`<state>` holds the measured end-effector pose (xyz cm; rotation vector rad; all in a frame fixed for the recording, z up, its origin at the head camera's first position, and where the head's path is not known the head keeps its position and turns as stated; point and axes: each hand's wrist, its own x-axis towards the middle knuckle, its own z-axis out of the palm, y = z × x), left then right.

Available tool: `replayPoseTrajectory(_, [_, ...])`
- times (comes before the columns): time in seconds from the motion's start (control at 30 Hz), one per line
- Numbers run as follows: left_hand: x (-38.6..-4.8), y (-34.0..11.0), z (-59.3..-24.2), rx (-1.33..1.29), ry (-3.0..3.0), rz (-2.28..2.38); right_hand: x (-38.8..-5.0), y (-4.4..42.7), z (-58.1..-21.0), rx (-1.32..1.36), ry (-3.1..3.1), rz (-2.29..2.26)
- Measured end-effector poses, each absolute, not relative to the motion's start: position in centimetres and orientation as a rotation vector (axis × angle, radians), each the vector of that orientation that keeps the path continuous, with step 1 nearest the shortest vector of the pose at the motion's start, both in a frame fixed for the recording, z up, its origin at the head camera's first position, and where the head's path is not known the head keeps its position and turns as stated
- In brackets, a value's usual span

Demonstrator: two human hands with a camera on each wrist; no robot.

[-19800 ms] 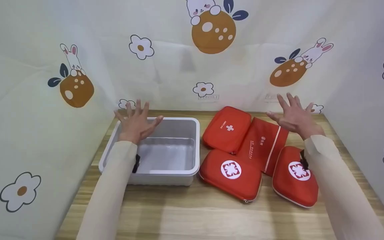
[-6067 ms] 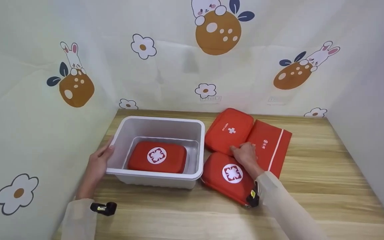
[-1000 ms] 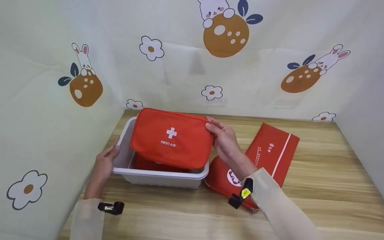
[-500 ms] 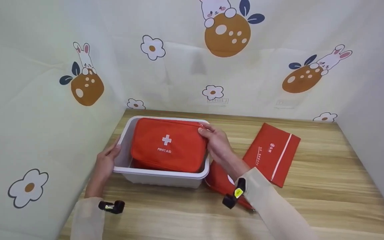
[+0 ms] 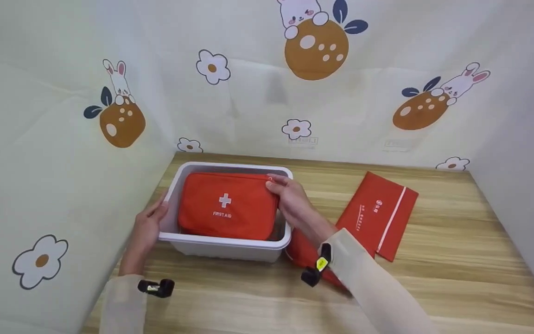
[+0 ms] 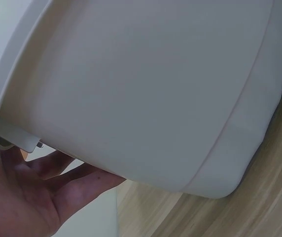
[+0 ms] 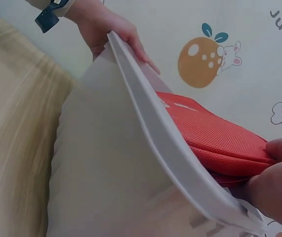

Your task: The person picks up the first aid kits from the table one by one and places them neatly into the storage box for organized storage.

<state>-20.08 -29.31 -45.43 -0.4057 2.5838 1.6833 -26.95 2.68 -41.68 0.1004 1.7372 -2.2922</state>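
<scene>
In the head view a white plastic bin [image 5: 230, 253] stands on the table at left of centre. My left hand [image 5: 146, 227] holds its left rim, thumb over the edge; the left wrist view has the fingers [image 6: 89, 190] under the rim against the outer wall. My right hand [image 5: 290, 197] pinches the right end of a red first aid bag [image 5: 225, 218] with a white cross. That bag sits inside the bin, below the rim, and hides whatever lies under it. From the right wrist view, the bag [image 7: 220, 133] lies between thumb and fingers, slightly tilted.
Right of the bin lies a red hard case [image 5: 304, 253], mostly covered by my right forearm. A flat red pouch [image 5: 378, 213] with a white stripe lies beyond it on the wooden table [image 5: 461, 260]. Patterned cloth walls [image 5: 248, 102] enclose the table.
Earlier the bin held nothing; then a red case lay in it. The first aid bag has since come from the table over the bin and sunk inside, held by my right hand.
</scene>
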Motion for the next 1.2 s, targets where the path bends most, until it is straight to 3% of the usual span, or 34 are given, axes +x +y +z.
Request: replayPoseTrajectory(1.2, [-20.0, -29.2, -45.3, -0.411, 2.525, 1.672, -26.8, 1.3, -40.5, 0.194, 2.023, -1.915])
